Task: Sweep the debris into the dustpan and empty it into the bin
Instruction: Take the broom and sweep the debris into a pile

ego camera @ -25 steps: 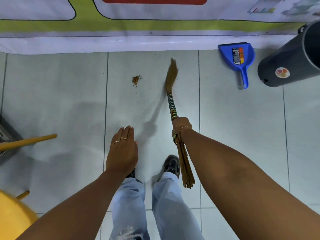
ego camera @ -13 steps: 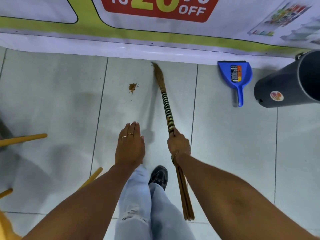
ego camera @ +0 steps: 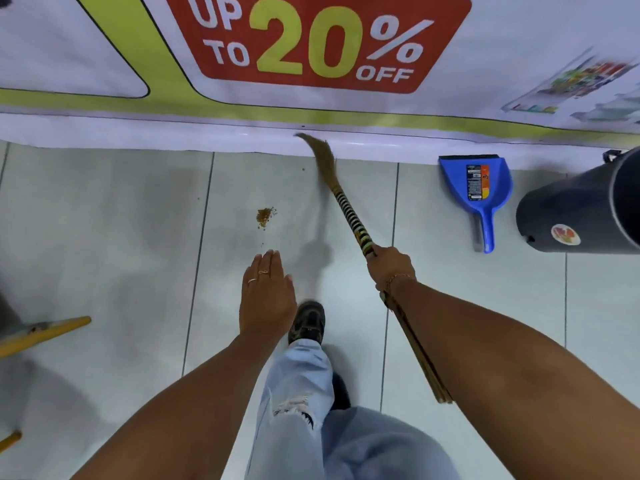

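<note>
A small brown pile of debris [ego camera: 265,216] lies on the pale tiled floor, just ahead of my left hand [ego camera: 266,294], which is flat, empty, fingers extended. My right hand [ego camera: 388,267] grips a straw broom [ego camera: 348,209] by its striped black-and-yellow handle; its bristle tip reaches the base of the wall, right of the debris. A blue dustpan [ego camera: 478,188] lies on the floor by the wall at the right. Beside it stands a dark grey bin [ego camera: 571,216], cut off by the frame's right edge.
A banner reading "up to 20% off" [ego camera: 311,50] covers the wall ahead. Yellow wooden legs [ego camera: 41,332] of some furniture stick in at the lower left. My jeans and a dark shoe [ego camera: 308,322] are below my hands.
I have stepped closer to the wall. The broom head has swung from near the debris forward to the wall's base, and my right hand has shifted to the right. The debris pile has not moved.
</note>
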`<action>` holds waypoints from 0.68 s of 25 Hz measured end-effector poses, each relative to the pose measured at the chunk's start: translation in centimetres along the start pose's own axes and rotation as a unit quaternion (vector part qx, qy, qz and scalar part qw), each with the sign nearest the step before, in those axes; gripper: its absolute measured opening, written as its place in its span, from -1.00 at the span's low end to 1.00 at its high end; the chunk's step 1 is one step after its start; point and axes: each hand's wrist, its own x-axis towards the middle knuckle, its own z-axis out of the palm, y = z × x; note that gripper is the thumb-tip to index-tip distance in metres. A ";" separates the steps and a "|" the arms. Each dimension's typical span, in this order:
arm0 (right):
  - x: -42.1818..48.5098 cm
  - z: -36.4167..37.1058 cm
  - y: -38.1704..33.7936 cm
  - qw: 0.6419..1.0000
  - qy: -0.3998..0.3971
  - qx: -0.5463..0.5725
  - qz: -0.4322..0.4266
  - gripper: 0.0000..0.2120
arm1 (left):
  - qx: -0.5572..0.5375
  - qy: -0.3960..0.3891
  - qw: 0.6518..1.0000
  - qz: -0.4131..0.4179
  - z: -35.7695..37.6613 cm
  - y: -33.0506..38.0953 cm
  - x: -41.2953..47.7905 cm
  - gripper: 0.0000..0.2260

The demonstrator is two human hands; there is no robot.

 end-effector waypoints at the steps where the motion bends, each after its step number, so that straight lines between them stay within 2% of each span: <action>1: 0.5 0.0 0.1 1.000 -0.011 -0.027 -0.011 -0.62 | -0.009 0.002 1.000 -0.019 0.2 0.3 0.8 -0.61; 3: 0.8 0.3 0.9 0.996 -0.025 -0.082 -0.040 -0.63 | -0.006 -0.009 0.999 -0.037 0.4 1.1 1.7 -0.59; 7: 0.8 0.5 3.6 0.984 -0.051 -0.150 -0.083 -0.64 | 0.005 -0.030 0.999 -0.016 1.4 3.3 1.6 -0.59; 17: -1.4 0.9 8.8 0.965 -0.082 -0.218 -0.123 -0.62 | 0.010 -0.057 0.998 0.003 3.6 6.7 -1.4 -0.62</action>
